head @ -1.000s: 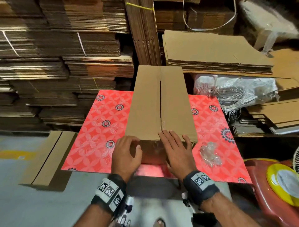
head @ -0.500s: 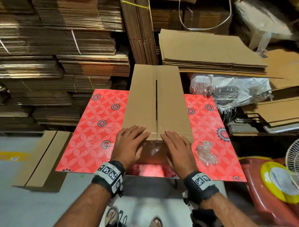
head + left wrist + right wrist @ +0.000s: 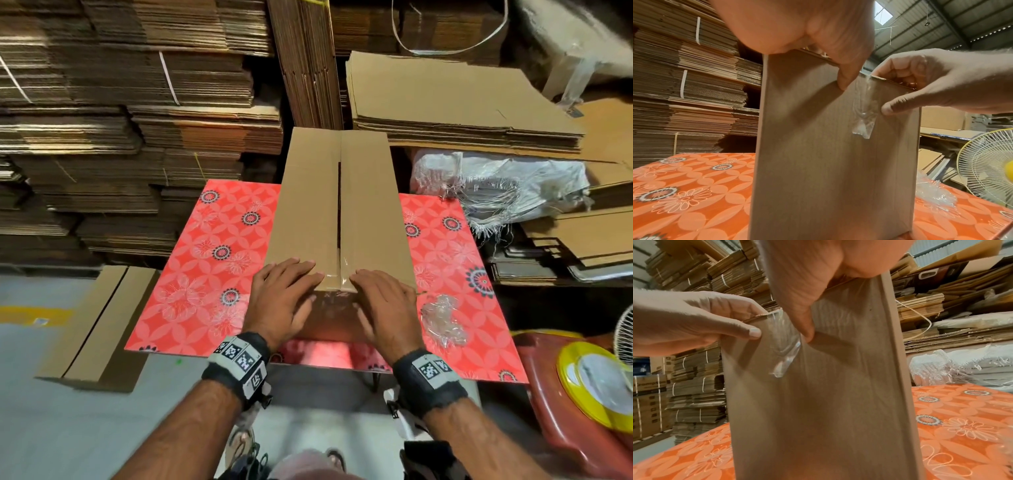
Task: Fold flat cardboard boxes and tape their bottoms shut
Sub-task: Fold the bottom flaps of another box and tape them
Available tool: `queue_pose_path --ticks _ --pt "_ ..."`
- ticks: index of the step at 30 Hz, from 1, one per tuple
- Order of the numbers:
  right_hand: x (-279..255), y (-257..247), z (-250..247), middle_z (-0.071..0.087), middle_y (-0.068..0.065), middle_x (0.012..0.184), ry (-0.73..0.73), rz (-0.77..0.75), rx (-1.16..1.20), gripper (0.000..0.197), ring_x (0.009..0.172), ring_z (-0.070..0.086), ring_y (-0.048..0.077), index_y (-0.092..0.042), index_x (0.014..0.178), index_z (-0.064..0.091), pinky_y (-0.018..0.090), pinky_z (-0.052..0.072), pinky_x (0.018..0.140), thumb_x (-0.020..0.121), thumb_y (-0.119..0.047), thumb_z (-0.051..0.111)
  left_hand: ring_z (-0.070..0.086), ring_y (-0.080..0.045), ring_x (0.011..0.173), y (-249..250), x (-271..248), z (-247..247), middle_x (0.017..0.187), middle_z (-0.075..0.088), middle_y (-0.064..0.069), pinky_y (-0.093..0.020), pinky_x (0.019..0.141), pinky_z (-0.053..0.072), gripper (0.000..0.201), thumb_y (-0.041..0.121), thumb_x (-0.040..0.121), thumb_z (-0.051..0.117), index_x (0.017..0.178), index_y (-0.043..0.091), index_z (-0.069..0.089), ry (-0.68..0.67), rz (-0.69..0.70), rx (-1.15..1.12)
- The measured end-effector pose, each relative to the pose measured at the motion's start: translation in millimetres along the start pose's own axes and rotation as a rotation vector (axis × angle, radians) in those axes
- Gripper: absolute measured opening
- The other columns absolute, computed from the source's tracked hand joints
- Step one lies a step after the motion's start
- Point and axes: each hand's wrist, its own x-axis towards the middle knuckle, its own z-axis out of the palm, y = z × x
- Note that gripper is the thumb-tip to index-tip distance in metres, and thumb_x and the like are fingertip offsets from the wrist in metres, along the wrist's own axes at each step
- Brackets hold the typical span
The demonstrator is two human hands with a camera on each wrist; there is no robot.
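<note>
A tall brown cardboard box [image 3: 308, 205] stands on the red flowered table [image 3: 205, 274], its two closed flaps facing up with a dark seam between them. A strip of clear tape [image 3: 344, 270] covers the near end of the seam and hangs wrinkled down the near wall [image 3: 863, 120] [image 3: 785, 352]. My left hand [image 3: 284, 294] lies flat on the left flap, its thumb on the near wall left of the tape. My right hand [image 3: 383, 301] lies flat on the right flap, thumb on the wall to the tape's right.
A crumpled wad of clear tape [image 3: 443, 320] lies on the table at the right. A yellow tape roll [image 3: 596, 383] sits on a red stool [image 3: 565, 445] beside a fan [image 3: 623, 335]. A folded box [image 3: 99, 325] lies on the floor at left. Stacks of flat cardboard [image 3: 445, 92] surround the table.
Both hands slid from the box's near wall up onto the top flaps. The left hand's fingers went from curled at the edge to flat. The box stayed in place.
</note>
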Motion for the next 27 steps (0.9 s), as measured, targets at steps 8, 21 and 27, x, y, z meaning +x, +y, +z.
queue_pose_path --ticks 8,21,27 --pt "4.6 6.9 8.3 0.059 -0.001 0.134 0.064 -0.122 -0.254 0.075 0.121 0.049 0.022 -0.029 0.137 0.052 0.038 0.029 0.081 0.071 -0.028 0.088 0.048 -0.022 0.135 -1.2 0.1 -1.5 0.141 0.059 0.009 -0.049 0.110 0.030 0.038 0.034 0.090 0.058 0.126 0.030 0.067 -0.025 -0.007 -0.020" --pt "6.9 4.7 21.1 0.066 -0.006 0.121 0.226 -0.144 -0.308 0.035 0.105 0.063 0.026 -0.034 0.119 0.067 0.043 0.034 0.082 0.089 -0.053 0.066 0.044 -0.025 0.138 -1.3 2.3 -7.4 0.146 0.053 0.007 -0.052 0.111 0.030 0.047 0.041 0.087 0.058 0.133 0.030 0.061 -0.106 -0.008 -0.007" --pt "7.4 -6.6 15.6 0.068 -0.011 0.113 0.221 -0.072 -0.243 0.029 0.097 0.060 0.024 -0.036 0.114 0.067 0.042 0.034 0.081 0.095 -0.051 0.051 0.039 -0.023 0.141 2.8 1.6 -7.3 0.151 0.045 0.007 -0.047 0.109 0.026 0.078 0.061 0.069 0.070 0.138 0.032 0.049 -0.214 0.017 0.184"
